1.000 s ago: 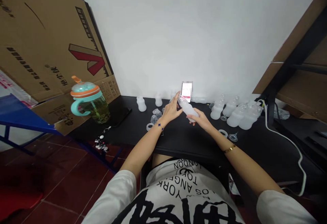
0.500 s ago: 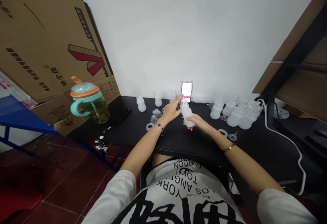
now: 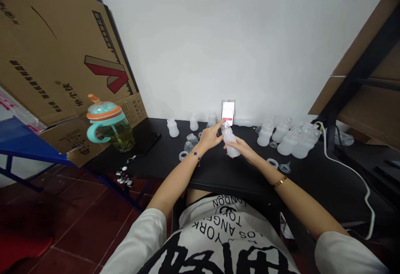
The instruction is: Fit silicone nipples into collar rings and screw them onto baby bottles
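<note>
Lidded drinking jug [image 3: 109, 126], orange and turquoise: well left of all fingers. White bottle body [image 3: 173, 128]: nearer them, on the black counter [image 3: 212, 172]. Left hand [image 3: 210, 137]: index finger extended beside the held bottle's top; contact cannot be told. Phone [image 3: 227, 117]: upright, just beyond that fingertip. Feeding bottle [image 3: 231, 147]: tilted, between both hands. Right hand [image 3: 245, 149]: fingers wrapped round its body. Teat-topped bottles [image 3: 300, 147]: grouped right of these fingers.
</note>
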